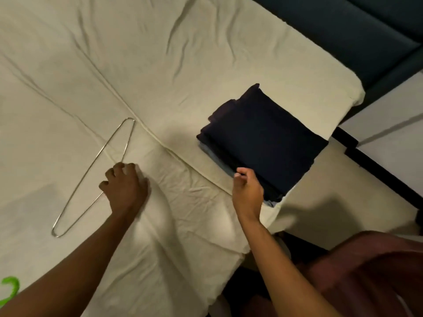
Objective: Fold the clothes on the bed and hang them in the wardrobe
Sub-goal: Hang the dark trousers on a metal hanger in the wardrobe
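A stack of folded dark navy clothes, with paler blue layers showing at its near edge, lies on the bed near the bed's right-hand corner, its long side running slantwise toward the person. The bed is covered in a creased cream sheet, and a raised seam crosses it diagonally, passing just left of the stack. Left of the stack, well apart from it and across that seam, a wire hanger lies flat on the sheet, one narrow bend pointing away from the person and the other bend nearer them. The left hand sits on the sheet over the hanger's middle, knuckles up and fingers curled down around where the wires meet; the hook is hidden beneath it, so it seems to be gripping the hanger, though the hold itself is covered by the back of the hand. The right hand is at the stack's near left corner, thumb and fingers bent toward each other at the fabric's edge; whether they actually pinch the cloth or only hover against it cannot be told. Far left of the stack, at the lower corner of the view, a bit of a green hanger shows on the sheet. Right of and beyond the stack, past the bed's edge, stands a dark teal upholstered panel, and below the stack, a blurred patch of reddish cloth on the person.
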A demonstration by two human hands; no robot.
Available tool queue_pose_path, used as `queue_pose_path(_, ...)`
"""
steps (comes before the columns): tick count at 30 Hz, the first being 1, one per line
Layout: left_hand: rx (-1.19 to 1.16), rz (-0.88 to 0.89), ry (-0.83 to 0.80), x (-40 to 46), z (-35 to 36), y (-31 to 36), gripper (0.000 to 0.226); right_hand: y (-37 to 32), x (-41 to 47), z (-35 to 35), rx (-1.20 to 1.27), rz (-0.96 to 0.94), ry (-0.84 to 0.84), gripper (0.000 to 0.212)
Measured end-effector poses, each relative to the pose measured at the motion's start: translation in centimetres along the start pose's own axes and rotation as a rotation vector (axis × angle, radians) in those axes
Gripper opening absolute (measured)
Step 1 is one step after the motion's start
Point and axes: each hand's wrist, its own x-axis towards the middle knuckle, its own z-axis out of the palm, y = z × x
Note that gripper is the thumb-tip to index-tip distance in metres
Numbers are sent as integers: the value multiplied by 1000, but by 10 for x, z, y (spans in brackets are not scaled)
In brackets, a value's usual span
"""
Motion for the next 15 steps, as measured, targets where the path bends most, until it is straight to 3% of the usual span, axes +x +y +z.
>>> queue_pose_path(3, -225, 86, -125, -7, 3, 63, 38, 9, 20, -29, 33, 32, 269, 16)
queue_pose_path(6, -508, 94, -243, -19, 2, 133, 35, 21, 38, -52, 56, 183, 427, 31)
queue_pose_path(11, -1068, -316, -522, -20, 5, 219, 36, 43, 71, -73, 74, 500, 251, 57)
queue_pose_path(15, -1320, -570, -583, -9, 12, 242, 41, 55, 84, -82, 225, 654, 133, 51)
